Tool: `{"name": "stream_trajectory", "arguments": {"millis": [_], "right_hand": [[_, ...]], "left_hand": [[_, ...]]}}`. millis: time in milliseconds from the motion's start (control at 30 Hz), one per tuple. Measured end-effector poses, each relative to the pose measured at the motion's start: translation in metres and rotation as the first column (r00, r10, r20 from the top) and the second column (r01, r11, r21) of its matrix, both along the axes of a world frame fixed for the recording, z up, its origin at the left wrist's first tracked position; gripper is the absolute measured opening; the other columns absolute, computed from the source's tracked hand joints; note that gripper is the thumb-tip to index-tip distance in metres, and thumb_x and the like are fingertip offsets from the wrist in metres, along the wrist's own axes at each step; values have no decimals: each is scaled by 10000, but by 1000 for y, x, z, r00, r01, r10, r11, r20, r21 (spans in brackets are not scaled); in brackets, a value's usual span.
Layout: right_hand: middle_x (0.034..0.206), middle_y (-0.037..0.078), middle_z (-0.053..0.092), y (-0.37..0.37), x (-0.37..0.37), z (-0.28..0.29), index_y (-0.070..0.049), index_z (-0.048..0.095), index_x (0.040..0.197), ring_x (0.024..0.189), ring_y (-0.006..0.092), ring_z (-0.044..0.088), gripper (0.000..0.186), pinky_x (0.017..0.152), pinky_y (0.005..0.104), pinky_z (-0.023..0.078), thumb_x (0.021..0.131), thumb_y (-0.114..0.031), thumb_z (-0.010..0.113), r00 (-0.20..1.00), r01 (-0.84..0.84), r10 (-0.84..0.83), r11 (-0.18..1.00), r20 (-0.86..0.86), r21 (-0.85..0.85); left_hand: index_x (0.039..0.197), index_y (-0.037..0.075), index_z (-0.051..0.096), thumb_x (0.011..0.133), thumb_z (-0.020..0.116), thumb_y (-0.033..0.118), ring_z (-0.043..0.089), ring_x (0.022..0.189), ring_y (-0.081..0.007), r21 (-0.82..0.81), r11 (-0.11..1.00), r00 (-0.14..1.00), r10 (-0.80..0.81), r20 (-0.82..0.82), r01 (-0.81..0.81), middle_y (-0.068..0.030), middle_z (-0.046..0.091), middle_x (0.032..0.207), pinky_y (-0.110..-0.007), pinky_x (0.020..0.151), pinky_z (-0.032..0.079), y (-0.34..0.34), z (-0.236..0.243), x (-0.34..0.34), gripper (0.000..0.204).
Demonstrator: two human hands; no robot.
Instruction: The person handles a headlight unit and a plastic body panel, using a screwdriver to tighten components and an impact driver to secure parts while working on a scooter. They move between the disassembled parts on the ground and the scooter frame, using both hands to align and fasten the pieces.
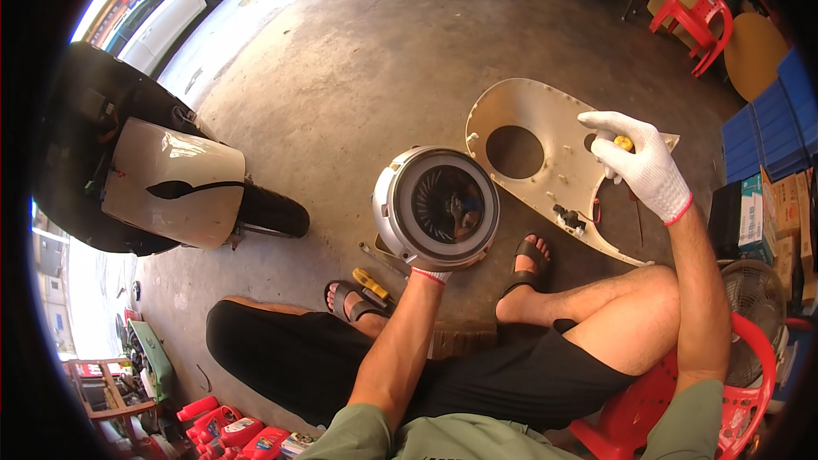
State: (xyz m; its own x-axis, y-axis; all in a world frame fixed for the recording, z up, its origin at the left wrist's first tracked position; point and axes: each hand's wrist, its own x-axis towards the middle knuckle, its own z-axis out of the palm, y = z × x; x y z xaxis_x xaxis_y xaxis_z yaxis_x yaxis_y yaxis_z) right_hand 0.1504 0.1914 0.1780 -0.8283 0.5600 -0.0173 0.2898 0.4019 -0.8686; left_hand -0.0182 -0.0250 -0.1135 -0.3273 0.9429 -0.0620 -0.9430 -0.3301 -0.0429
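My left hand (432,274), in a white glove with a red cuff, holds up a round headlight (456,206) with a silver housing and dark glass lens. The headlight hides most of that hand's fingers. My right hand (641,166), gloved the same way, is raised to the right, its fingers curled round the yellow handle of a screwdriver (625,143). Below the right hand, a large cream body panel (558,140) lies on the floor with its inner side up. It has a big round hole, and a small black part (568,218) sits on it.
A yellow-handled tool (370,282) lies by my left foot. To the left stands a partly stripped scooter (175,183) with its front wheel. At the lower left are red bottles (230,430); at right, a fan (750,319), boxes (757,213) and a red chair (700,17).
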Motion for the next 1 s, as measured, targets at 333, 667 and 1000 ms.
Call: {"name": "stream_trajectory", "arguments": {"millis": [333, 667, 1000], "right_hand": [[742, -56, 540, 1, 3, -2, -22, 674, 1254, 612, 16, 465, 348, 541, 204, 382, 916, -98, 641, 1000, 26, -26, 1000, 6, -9], [685, -80, 466, 6, 4, -4, -19, 675, 1252, 589, 11, 389, 344, 530, 210, 340, 923, -113, 635, 1000, -8, 7, 1000, 29, 20], [729, -57, 525, 6, 5, -4, -25, 687, 1233, 627, 20, 425, 336, 562, 213, 384, 907, -94, 652, 1000, -15, 15, 998, 7, 62]], "left_hand": [[1446, 6, 476, 1050, 423, 236, 500, 1353, -217, 182, 981, 969, 23, 244, -69, -105, 537, 1455, -346, 1160, 406, 4, 86, 17, 461], [1484, 76, 450, 1001, 594, 287, 481, 1375, -263, 87, 991, 993, 105, -62, -99, -115, 508, 1485, -401, 1184, 392, -5, 31, 12, 547], [1475, 82, 463, 963, 639, 282, 479, 1374, -259, 95, 992, 996, 82, -31, -79, -107, 515, 1480, -403, 1187, 383, -10, 28, 11, 577]]}}
